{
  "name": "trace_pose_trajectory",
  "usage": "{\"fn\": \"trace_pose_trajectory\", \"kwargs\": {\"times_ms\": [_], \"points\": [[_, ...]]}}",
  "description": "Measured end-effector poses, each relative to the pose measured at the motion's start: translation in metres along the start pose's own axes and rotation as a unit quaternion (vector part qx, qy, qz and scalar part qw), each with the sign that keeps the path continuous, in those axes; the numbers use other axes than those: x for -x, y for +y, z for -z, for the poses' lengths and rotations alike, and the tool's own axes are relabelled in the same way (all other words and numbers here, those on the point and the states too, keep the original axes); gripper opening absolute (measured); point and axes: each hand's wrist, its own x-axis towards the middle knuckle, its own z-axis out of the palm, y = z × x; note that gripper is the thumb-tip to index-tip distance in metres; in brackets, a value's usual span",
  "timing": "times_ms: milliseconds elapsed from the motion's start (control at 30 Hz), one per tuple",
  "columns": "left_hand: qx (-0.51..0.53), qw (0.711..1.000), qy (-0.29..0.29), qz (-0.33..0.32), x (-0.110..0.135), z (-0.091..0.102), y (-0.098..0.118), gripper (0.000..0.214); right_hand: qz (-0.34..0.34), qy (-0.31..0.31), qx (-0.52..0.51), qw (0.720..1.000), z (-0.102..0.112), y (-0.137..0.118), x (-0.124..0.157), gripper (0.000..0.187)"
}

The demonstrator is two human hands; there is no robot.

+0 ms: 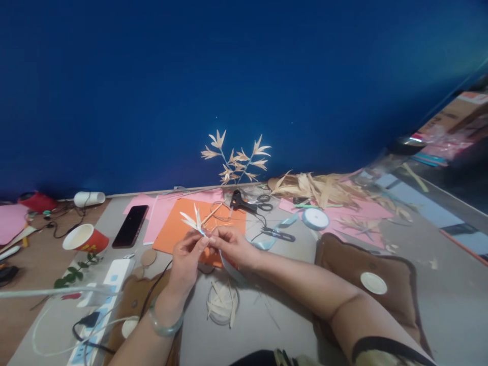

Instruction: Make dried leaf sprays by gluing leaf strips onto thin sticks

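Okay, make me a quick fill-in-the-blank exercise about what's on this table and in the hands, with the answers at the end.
1. The left hand and right hand hold a pale craft flower, seen against a sheet of paper coloured ____.
2. A pale bangle circles the ____ wrist.
3. The white cup near the wall lies on its ____.
4. The wall behind the table is coloured ____.

Missing words: orange; left; side; blue.
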Motion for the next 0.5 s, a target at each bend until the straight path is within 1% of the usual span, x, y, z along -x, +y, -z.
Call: {"fn": "trace_pose_trajectory", "kwargs": {"times_ms": [100, 233, 367, 500], "points": [[0.011, 1.000, 0.003, 0.006, -0.0009, 0.0011, -0.0019, 0.014, -0.016, 0.013, -0.004, 1.000, -0.0011, -0.0009, -0.0005, 0.032], [0.028, 0.999, 0.013, 0.014, -0.0014, 0.0005, -0.0013, 0.015, -0.054, 0.050, -0.036, 0.997, -0.0042, 0.0022, -0.0028, 0.031], [0.036, 0.999, 0.022, 0.021, -0.0005, -0.0022, 0.0024, 0.016, -0.058, 0.082, -0.079, 0.992, -0.0048, 0.0073, -0.0056, 0.028], [0.033, 0.999, 0.006, 0.009, -0.0017, -0.0016, 0.0042, 0.017, -0.063, 0.062, -0.113, 0.990, -0.0036, 0.0060, -0.0064, 0.028]]}}
